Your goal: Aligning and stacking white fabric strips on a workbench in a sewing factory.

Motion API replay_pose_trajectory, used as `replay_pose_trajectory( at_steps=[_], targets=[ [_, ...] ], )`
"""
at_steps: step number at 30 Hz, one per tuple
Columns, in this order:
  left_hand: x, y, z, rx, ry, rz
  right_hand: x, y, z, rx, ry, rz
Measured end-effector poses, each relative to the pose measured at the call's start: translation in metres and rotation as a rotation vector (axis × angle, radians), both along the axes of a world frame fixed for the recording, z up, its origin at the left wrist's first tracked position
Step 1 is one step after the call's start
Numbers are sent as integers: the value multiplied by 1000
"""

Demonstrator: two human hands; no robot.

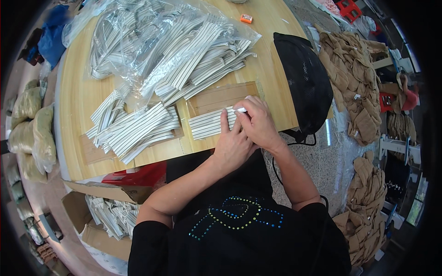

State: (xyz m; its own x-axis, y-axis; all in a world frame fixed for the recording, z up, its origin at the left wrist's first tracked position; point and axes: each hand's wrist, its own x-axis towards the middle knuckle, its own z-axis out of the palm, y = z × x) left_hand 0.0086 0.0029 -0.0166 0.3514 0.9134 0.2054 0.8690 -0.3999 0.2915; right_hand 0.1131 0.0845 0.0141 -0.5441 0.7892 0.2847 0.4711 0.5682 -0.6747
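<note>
A striped white-and-dark fabric strip [206, 124] lies flat along the lower edge of a brown cardboard piece [223, 97] at the table's near side. My left hand [230, 147] rests on the strip's right part with its fingers stretched out, pressing on it. Right beside it, my right hand [260, 120] pinches a small white piece [241, 110], perhaps chalk, against the strip. The right fingers partly cover the strip's right end. To the left lies a loose stack of similar striped strips [138, 131].
A clear plastic bag [152, 41] of striped strips spreads over the wooden table [271, 87]. A small orange box [246, 19] lies far back. The black mesh bag [304, 83] sits at the right edge. Below left stands a cardboard box [76, 211] with strips. Brown garments [354, 83] are piled right.
</note>
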Motion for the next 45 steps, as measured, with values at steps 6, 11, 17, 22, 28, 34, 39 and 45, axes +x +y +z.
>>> replay_pose_trajectory(
  at_steps=[6,11,17,22,28,34,39,45],
  targets=[
    [-4,-2,3,-52,-11,8,-20,-9,7,-157,115,-52],
    [-4,4,-9,-10,-234,20,-44,-15,15,-100,1,97],
    [4,7,-18,-90,-560,52,-43,-7,5,53,-107,106],
    [-11,12,10,187,-144,74,-27,22,4,-287,338,-264],
    [-54,7,75,242,-210,28,-6,103,-26,387,303,-382],
    [-148,-13,67,369,18,300,-21,115,-30,284,178,-336],
    [-168,-10,15,314,-96,371,9,51,-13,376,105,-300],
    [-196,-3,8,343,-61,330,-8,80,-22,364,341,-314]
  ],
)
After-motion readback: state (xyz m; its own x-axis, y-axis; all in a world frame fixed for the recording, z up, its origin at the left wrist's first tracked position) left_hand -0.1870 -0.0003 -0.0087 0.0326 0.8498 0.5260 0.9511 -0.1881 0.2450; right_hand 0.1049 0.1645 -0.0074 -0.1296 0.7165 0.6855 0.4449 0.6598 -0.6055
